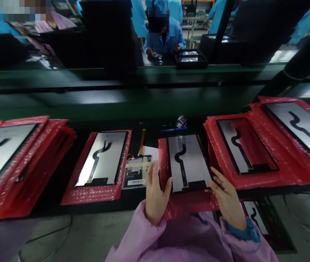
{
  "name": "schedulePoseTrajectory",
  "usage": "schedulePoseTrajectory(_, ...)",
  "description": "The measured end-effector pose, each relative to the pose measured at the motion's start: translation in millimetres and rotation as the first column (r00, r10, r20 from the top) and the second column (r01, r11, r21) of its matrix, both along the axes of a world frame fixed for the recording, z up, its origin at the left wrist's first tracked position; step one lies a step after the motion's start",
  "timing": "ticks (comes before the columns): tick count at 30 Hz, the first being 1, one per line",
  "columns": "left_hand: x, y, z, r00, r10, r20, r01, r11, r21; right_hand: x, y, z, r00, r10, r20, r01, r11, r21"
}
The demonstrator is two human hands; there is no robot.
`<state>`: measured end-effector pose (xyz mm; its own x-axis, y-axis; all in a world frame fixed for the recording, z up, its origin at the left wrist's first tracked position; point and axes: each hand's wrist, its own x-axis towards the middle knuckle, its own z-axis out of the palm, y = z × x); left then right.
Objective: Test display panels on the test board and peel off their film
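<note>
A silver display panel with a black S-shaped ribbon cable lies in front of me on a red bubble-wrap sheet. At its left edge is my left hand, thumb and fingers apart. My right hand touches the panel's lower right corner, its fingers spread. Left of the panel sits an open device with a circuit board and an orange flex strip. Farther left, another panel rests on its own red bubble wrap.
Stacks of panels in red bubble wrap stand at the left and right. Behind the work lie a blue pen-like tool and a crumpled shiny object. Across the bench sits a person in blue.
</note>
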<state>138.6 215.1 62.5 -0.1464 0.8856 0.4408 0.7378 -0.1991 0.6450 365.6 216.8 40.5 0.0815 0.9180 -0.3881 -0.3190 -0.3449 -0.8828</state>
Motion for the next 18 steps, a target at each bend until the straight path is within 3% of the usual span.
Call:
schedulePoseTrajectory(2,-1,-11,-2.2,0.964,-0.074,-0.255,0.078,0.997,0.006,0,0,-0.4,0.999,0.042,0.001,-0.042,0.999,0.001)
schedulePoseTrajectory(4,-1,-20,-6.9,0.922,-0.168,-0.349,0.156,0.986,-0.063,-1,0,-0.4,0.997,0.073,-0.006,-0.073,0.997,-0.002)
schedulePoseTrajectory(7,-2,-19,-14.2,0.896,-0.244,-0.372,0.218,0.97,-0.11,-2,0,-0.7,0.997,0.072,-0.021,-0.072,0.997,-0.007)
schedulePoseTrajectory(11,-6,3,-13.2,0.894,-0.3,-0.332,0.265,0.953,-0.148,-4,2,-3.9,0.998,0.07,-0.006,-0.069,0.997,0.026)
schedulePoseTrajectory(14,-9,17,-8.6,0.878,-0.323,-0.353,0.293,0.946,-0.137,-7,6,-6.4,0.998,0.054,0.038,-0.055,0.997,0.051)
schedulePoseTrajectory(18,-10,19,-9.4,0.855,-0.304,-0.421,0.281,0.952,-0.117,-10,14,-7.6,0.996,0.064,0.07,-0.069,0.995,0.066)
